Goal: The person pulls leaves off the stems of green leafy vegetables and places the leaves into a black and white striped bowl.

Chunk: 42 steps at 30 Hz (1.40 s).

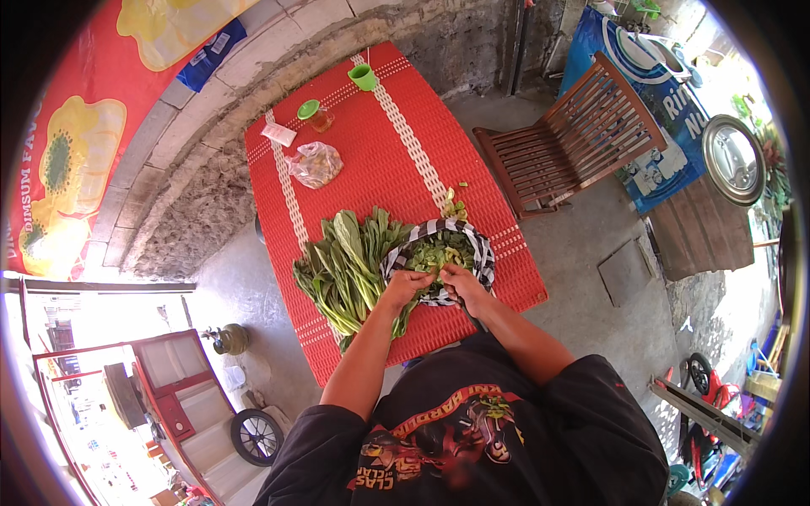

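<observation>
My left hand [410, 286] and my right hand [465, 284] meet at the fingertips over the near rim of a round black-and-white checked container [482, 253]. Between them is a small piece of leafy green, pinched by the left fingers. A dark narrow object [471, 316], perhaps a knife, runs from under my right palm towards my body. Cut green leaf pieces [436, 253] fill the container. To its left, touching it, lies a large heap of long-stemmed leafy greens [348, 259]. Pale green trimmings [454, 207] lie just beyond the container.
The red woven tablecloth [380, 152] also bears a knotted plastic bag [314, 166], a white packet [278, 134], a green-lidded glass [316, 115] and a green cup [362, 77]. A slatted wooden chair [569, 139] stands at the right. A gas cylinder [231, 339] sits on the floor at left.
</observation>
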{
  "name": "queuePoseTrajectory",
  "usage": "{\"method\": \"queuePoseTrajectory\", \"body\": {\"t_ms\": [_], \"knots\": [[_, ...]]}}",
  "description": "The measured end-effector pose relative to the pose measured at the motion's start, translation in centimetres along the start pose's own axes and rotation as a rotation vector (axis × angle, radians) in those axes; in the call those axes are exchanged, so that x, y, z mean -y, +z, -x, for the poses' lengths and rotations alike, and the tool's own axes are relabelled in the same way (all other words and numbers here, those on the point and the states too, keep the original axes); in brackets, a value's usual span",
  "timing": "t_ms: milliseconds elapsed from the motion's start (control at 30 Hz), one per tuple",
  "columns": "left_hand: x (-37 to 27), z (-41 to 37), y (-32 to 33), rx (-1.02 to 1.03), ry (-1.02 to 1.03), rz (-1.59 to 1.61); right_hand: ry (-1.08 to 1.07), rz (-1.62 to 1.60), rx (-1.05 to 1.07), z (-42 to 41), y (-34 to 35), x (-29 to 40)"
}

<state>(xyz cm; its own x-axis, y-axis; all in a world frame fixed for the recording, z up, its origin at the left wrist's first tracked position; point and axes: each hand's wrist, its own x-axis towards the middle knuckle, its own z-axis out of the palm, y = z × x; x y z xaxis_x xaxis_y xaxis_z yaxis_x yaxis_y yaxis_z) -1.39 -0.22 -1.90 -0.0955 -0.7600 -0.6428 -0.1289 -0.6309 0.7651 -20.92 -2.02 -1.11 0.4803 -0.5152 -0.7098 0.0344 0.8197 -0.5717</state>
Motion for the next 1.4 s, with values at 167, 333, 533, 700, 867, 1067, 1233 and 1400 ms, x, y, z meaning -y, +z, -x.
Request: {"method": "queuePoseTrajectory", "body": {"t_ms": [167, 333, 533, 700, 867, 1067, 1233, 1400], "knots": [[0.0, 0.2, 0.5, -0.02, 0.024, -0.033, 0.025, -0.027, -0.054, -0.9, 0.0, 0.1], [-1.1, 0.9, 1.0, -0.1, -0.029, -0.009, 0.016, -0.107, -0.138, -0.7, 0.2, 1.0], [0.0, 0.4, 0.9, -0.053, 0.059, -0.006, -0.325, 0.068, -0.205, -2.5, 1.0, -0.4], [-0.3, 1.2, 1.0, -0.052, 0.126, -0.288, -0.245, 0.051, -0.284, -2.9, 0.6, 0.1], [-0.1, 1.1, 0.8, -0.062, 0.118, -0.534, -0.165, 0.011, -0.291, -2.3, 0.8, 0.5], [3.0, 0.2, 1.8, -0.054, 0.117, -0.044, -0.152, 0.006, -0.293, -2.3, 1.3, 0.5], [-0.4, 1.8, 1.4, 0.035, -0.174, 0.159, -0.135, 0.02, -0.295, -2.1, 0.7, 0.6], [0.2, 1.4, 1.3, -0.041, -0.18, 0.003, -0.159, 0.057, -0.231, -2.3, 0.7, -0.2]]}}
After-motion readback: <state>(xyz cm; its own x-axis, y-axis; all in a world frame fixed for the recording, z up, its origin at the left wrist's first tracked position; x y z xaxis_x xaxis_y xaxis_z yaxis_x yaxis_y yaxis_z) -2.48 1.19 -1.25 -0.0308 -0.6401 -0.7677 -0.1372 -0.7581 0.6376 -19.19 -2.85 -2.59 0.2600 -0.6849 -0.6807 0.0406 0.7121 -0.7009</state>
